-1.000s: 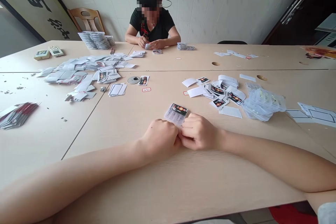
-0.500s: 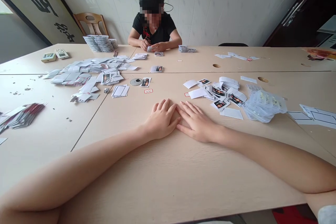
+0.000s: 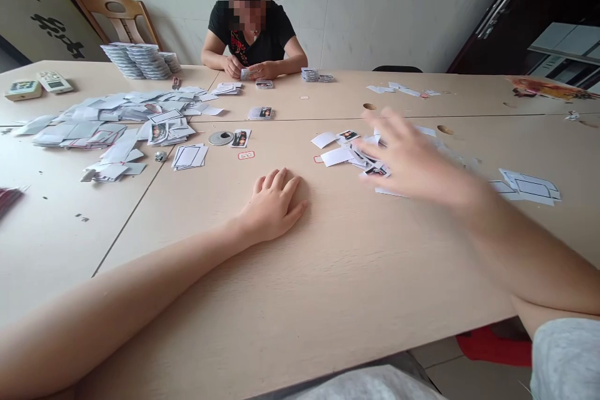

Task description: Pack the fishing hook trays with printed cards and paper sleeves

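Observation:
My left hand lies palm down on the table, fingers spread, with nothing in it. My right hand is raised over the right side, blurred by motion, fingers apart and holding nothing I can see. Beneath and beside it is a loose pile of white cards, some with a dark printed picture. The hand and forearm hide part of that pile and most of the clear plastic bags. A small red-edged label lies beyond my left hand, close to a picture card and a round grey disc.
Across the table a person in black handles a small item. A wide heap of white cards spreads at left, with stacked packs behind. Outlined cards lie at right. The tabletop has round holes.
My right hand has lifted from beside my left and moved right, over the card pile. My left hand stays flat on the table. The view has turned somewhat to the right.

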Motion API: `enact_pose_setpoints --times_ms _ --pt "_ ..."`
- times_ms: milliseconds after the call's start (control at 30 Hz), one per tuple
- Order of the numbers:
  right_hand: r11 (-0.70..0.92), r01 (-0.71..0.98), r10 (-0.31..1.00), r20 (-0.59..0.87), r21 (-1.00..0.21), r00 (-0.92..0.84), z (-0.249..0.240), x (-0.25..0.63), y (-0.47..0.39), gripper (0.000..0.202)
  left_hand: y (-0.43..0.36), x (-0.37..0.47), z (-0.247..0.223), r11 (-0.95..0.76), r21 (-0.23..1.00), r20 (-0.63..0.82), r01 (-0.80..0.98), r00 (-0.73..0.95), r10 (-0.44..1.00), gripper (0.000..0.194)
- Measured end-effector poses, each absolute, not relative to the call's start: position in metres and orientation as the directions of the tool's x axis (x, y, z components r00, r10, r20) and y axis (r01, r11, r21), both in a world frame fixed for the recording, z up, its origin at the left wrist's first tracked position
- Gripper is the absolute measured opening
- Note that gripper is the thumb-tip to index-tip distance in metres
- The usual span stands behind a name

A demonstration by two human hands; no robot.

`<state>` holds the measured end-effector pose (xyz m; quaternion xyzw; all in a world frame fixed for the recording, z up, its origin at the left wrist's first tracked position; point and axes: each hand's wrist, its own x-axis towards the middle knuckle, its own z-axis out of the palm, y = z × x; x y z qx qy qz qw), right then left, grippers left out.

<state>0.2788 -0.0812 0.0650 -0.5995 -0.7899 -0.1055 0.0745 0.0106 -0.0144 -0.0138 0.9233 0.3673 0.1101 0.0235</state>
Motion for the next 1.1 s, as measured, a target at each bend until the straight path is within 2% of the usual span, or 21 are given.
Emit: enact_pose_setpoints --times_ms 67,167,233,300,533,700,900,1100 --pt "0.044 0.994 0.970 0.235 0.099 -0.066 0.092 0.327 -0.087 0.070 -0.014 0.011 -0.014 -0.727 0.134 0.195 0.674 0.701 0.686 0.054" --pt "-0.211 0.976 0.977 0.019 0.044 0.211 0.112 0.388 -0.102 0.084 -0.013 0.012 -0.014 -0.728 0.127 0.196 0.673 0.703 0.684 0.053" --pt "-0.341 0.940 0.935 -0.101 0.018 0.341 0.112 0.411 -0.111 0.086 -0.014 0.012 -0.014 -0.731 0.117 0.185 0.672 0.708 0.681 0.053" --pt "-0.411 0.912 0.904 -0.129 0.000 0.408 0.108 0.417 -0.118 0.087 -0.015 0.013 -0.013 -0.730 0.113 0.179 0.674 0.709 0.682 0.054" --pt "-0.328 0.934 0.943 -0.112 -0.140 0.315 0.099 0.396 -0.124 0.082 -0.015 0.013 -0.012 -0.725 0.132 0.182 0.676 0.703 0.688 0.054" --pt "-0.241 0.966 0.968 -0.087 -0.092 0.233 0.089 0.397 -0.120 0.088 -0.014 0.012 -0.013 -0.721 0.127 0.184 0.681 0.698 0.692 0.055" --pt "-0.274 0.958 0.961 -0.060 -0.083 0.270 0.080 0.397 -0.116 0.080 -0.013 0.011 -0.014 -0.727 0.113 0.180 0.677 0.706 0.685 0.055" --pt "-0.277 0.958 0.960 -0.070 -0.075 0.272 0.072 0.404 -0.108 0.087 -0.014 0.011 -0.014 -0.733 0.120 0.185 0.670 0.710 0.679 0.053"
